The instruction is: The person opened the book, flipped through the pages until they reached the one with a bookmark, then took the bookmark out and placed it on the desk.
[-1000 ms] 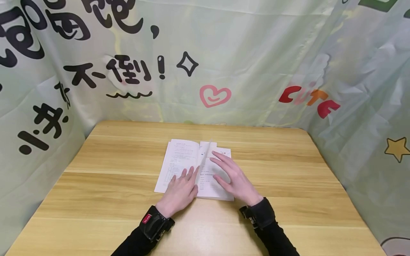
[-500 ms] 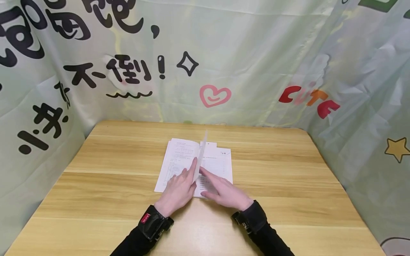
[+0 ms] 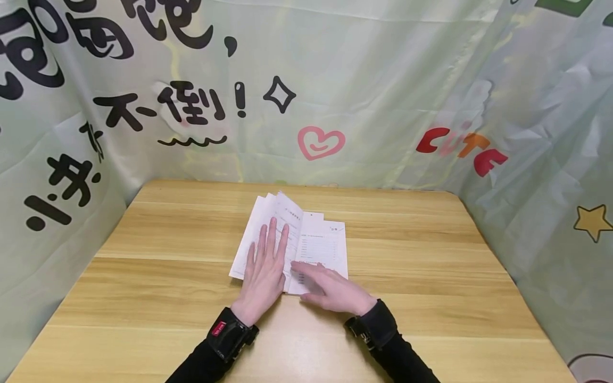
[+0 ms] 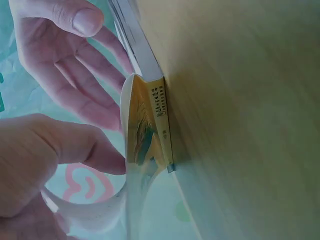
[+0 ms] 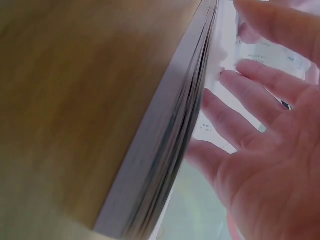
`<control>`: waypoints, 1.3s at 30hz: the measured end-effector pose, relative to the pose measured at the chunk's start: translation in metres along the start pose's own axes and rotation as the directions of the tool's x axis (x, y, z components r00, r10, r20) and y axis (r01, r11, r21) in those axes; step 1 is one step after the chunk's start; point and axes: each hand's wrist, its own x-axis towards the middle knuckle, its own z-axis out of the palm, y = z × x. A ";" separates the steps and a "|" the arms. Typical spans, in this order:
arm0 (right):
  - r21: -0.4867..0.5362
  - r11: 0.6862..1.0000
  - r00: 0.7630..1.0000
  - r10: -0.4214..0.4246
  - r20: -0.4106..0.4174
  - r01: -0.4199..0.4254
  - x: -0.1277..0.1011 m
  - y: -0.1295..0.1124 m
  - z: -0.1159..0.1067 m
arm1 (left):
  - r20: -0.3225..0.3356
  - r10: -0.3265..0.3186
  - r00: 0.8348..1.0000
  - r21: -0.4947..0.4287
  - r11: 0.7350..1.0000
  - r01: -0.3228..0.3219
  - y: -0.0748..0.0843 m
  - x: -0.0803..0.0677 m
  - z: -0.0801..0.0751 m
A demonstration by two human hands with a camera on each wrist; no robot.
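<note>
An open paperback book (image 3: 323,242) with printed white pages lies mid-table in the head view. My left hand (image 3: 263,274) lies across the left-hand page with fingers straight and spread. Near the fold, my right hand (image 3: 332,287) rests over the lower right-hand page, fingers extended and relaxed. The left wrist view shows the yellow illustrated cover (image 4: 145,125) bowed up from the table beside the spine, with the left thumb against the page edge. From the right wrist, the thick block of page edges (image 5: 165,145) shows next to the right fingers.
The wooden table (image 3: 421,255) extends around the book on all sides. Behind it and at both sides hangs a pale printed cloth (image 3: 383,80) with lettering, a heart and a star.
A leaf that stood upright at the fold has turned over to the left, under my left hand. The left fingers have spread out. My right hand has come left toward the fold.
</note>
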 end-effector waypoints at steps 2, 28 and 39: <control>-0.005 1.000 1.000 -0.003 0.003 0.003 0.000 0.000 0.000 | -0.020 0.007 1.000 0.056 0.998 -0.006 -0.001 0.001 0.001; -0.111 0.982 0.985 0.162 0.057 -0.155 -0.011 0.008 -0.023 | 0.436 0.076 0.897 -0.089 0.995 -0.041 0.002 -0.004 -0.008; -0.089 0.992 0.993 0.091 0.078 -0.084 -0.016 0.014 -0.033 | 0.387 0.091 0.918 -0.072 0.995 -0.068 0.003 -0.002 -0.005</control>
